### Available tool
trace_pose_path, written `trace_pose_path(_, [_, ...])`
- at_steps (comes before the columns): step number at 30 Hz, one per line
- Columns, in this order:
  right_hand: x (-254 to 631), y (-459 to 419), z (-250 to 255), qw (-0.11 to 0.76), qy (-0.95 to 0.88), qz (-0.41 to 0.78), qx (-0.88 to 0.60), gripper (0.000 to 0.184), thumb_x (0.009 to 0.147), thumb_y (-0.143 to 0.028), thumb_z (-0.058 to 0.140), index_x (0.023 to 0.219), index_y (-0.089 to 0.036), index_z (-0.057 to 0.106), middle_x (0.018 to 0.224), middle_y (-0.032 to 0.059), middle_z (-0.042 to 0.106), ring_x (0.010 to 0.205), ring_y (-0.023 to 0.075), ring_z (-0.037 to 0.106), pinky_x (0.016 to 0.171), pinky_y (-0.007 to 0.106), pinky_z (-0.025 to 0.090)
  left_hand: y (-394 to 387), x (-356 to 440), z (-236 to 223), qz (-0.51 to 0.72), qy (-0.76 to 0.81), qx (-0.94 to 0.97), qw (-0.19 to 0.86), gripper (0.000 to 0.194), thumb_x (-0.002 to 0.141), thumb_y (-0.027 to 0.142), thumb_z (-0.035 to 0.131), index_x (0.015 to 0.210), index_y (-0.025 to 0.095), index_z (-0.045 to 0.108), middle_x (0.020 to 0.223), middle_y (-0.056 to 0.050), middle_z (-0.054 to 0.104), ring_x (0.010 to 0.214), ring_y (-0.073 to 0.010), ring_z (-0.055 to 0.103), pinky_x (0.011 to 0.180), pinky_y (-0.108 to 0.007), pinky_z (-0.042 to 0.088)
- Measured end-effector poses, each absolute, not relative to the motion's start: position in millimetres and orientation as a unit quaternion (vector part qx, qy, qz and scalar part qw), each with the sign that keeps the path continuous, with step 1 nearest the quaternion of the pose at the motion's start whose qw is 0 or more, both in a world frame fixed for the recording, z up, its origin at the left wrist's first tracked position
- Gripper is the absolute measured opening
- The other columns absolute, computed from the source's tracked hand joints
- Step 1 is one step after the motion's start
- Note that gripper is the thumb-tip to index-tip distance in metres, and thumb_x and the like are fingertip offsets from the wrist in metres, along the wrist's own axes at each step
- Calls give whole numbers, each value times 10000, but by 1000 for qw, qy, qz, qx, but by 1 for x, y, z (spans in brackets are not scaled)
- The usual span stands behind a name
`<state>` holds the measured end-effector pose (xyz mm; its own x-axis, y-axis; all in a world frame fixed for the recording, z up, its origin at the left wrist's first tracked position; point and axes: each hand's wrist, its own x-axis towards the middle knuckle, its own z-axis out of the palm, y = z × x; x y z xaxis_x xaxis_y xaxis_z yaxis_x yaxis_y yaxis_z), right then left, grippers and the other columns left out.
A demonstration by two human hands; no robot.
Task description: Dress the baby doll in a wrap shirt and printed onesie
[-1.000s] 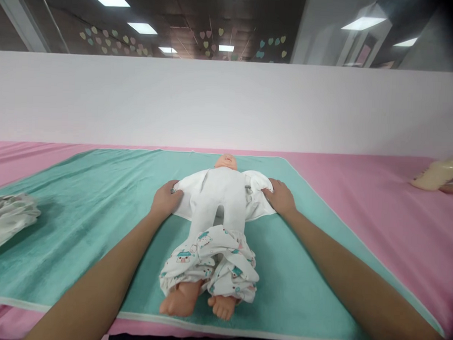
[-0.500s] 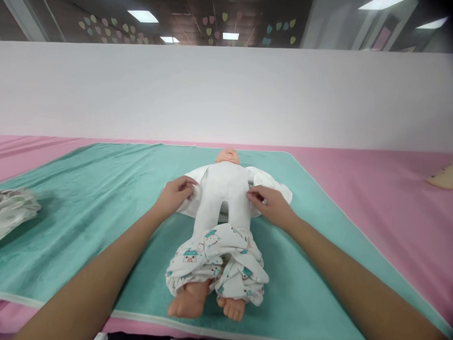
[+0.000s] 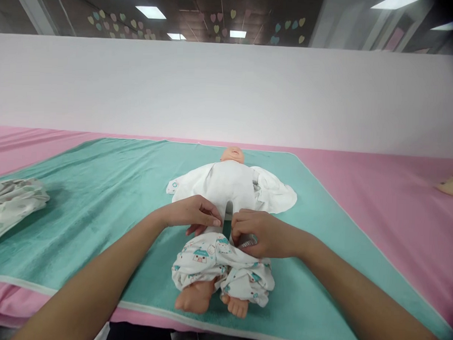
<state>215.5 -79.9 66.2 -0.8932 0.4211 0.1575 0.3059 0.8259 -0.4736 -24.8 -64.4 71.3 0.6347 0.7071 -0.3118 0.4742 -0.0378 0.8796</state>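
Note:
A baby doll (image 3: 229, 182) lies on its back on a green blanket, its head at the far end and its feet towards me. White cloth covers its torso and upper legs, with the garment's sides spread out. White printed pants (image 3: 204, 258) are bunched around its lower legs, leaving the feet bare. My left hand (image 3: 195, 216) rests over one thigh just above the pants, fingers bent and apart, holding nothing that I can see. At the other leg, my right hand (image 3: 263, 233) has its fingers closed on the pants' top edge, where a striped label shows.
Folded pale patterned cloth (image 3: 15, 205) lies at the left on the green blanket (image 3: 99, 205). Pink cloth (image 3: 388, 205) spreads under the blanket. A beige object (image 3: 452, 184) is cut off at the right edge. A white partition (image 3: 229, 95) stands behind.
Both hands have let go of the white garment's spread sides and moved inward and towards me, down to the pants' top. The right hand has taken hold of the pants.

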Motion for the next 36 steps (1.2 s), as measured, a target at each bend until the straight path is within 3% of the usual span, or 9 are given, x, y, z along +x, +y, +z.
trace_pose_path(5, [217, -82, 76, 86, -954, 241, -159, 74, 720, -133, 594, 752, -199, 585, 828, -10, 580, 809, 125, 475, 787, 278, 392, -65, -25, 69, 110, 409, 695, 581, 277, 757, 394, 615, 907, 166, 660, 494, 19, 560, 414, -116, 521, 404, -213, 427])
trace_pose_path(10, [214, -87, 75, 74, -956, 223, -176, 103, 672, -129, 599, 663, -187, 513, 743, -24, 556, 717, 112, 465, 758, 281, 382, -63, -26, 68, 108, 405, 694, 585, 271, 767, 396, 610, 905, 168, 655, 502, 20, 567, 420, -118, 530, 427, -216, 435])
trace_pose_path(18, [209, -99, 73, 79, -943, 229, -229, 87, 730, -200, 565, 813, -210, 541, 731, -36, 590, 643, 102, 482, 609, 241, 344, -61, -25, 66, 104, 396, 697, 589, 276, 781, 405, 606, 897, 158, 653, 528, 10, 571, 449, -122, 542, 449, -220, 439])
trace_pose_path(21, [205, -97, 60, 137, -930, 201, -274, 137, 728, -154, 540, 844, -227, 543, 722, -51, 587, 629, 95, 484, 578, 229, 321, -60, -27, 65, 100, 390, 695, 595, 300, 772, 418, 615, 914, 157, 658, 543, 6, 570, 468, -129, 545, 465, -232, 448])
trace_pose_path(25, [201, -83, 39, 279, -871, 115, -387, 152, 760, -142, 508, 884, -224, 542, 786, -32, 584, 643, 104, 494, 581, 241, 333, -60, -25, 64, 83, 378, 720, 576, 320, 771, 441, 613, 921, 164, 670, 617, -3, 585, 519, -117, 537, 501, -223, 440])
trace_pose_path(28, [204, -67, 30, 358, -822, 66, -437, 176, 736, -142, 536, 896, -213, 543, 829, -3, 578, 734, 141, 526, 651, 267, 400, -63, -23, 65, 79, 374, 746, 546, 315, 766, 465, 612, 856, 168, 668, 631, 7, 565, 524, -98, 500, 483, -204, 401])
trace_pose_path(30, [207, -58, 27, 396, -807, 35, -437, 233, 711, -140, 562, 933, -210, 542, 928, 26, 594, 884, 183, 537, 780, 308, 431, -64, -22, 65, 77, 383, 748, 536, 331, 756, 491, 612, 793, 163, 645, 588, 18, 537, 475, -89, 469, 443, -204, 369])
trace_pose_path(36, [211, -50, 22, 422, -814, -7, -399, 330, 732, -160, 544, 1055, -223, 523, 1306, 45, 511, 1246, 236, 405, 1046, 428, 319, -64, -24, 62, 115, 374, 720, 574, 429, 807, 520, 538, 580, 163, 468, 421, 40, 429, 357, -85, 403, 406, -228, 324])
